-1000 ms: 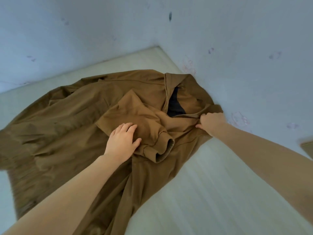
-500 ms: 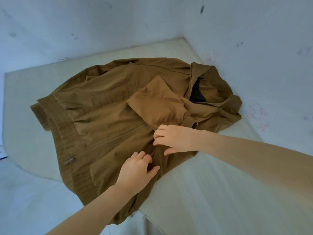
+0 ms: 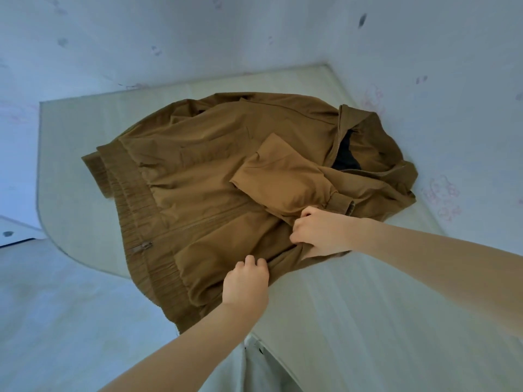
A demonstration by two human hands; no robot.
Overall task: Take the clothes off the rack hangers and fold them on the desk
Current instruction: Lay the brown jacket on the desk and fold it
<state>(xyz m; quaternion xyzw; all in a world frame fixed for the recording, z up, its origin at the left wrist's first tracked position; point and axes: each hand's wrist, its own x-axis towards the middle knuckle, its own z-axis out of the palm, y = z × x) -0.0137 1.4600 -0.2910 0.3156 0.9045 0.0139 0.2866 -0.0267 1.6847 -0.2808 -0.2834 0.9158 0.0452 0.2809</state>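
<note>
Folding step in hand: left hand (image 3: 245, 281) and right hand (image 3: 319, 234) each pinch the brown jacket's (image 3: 198, 165) near side at the desk's (image 3: 353, 321) near edge; next, fold it inward.

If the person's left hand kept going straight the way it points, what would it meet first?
Probably the right hand, just beyond the left hand, both gripping the brown zip-up jacket; depth is unclear, so it might instead slide onto the folded sleeve.

Single head view, steeply downward, close above desk (image 3: 353, 321).
</note>
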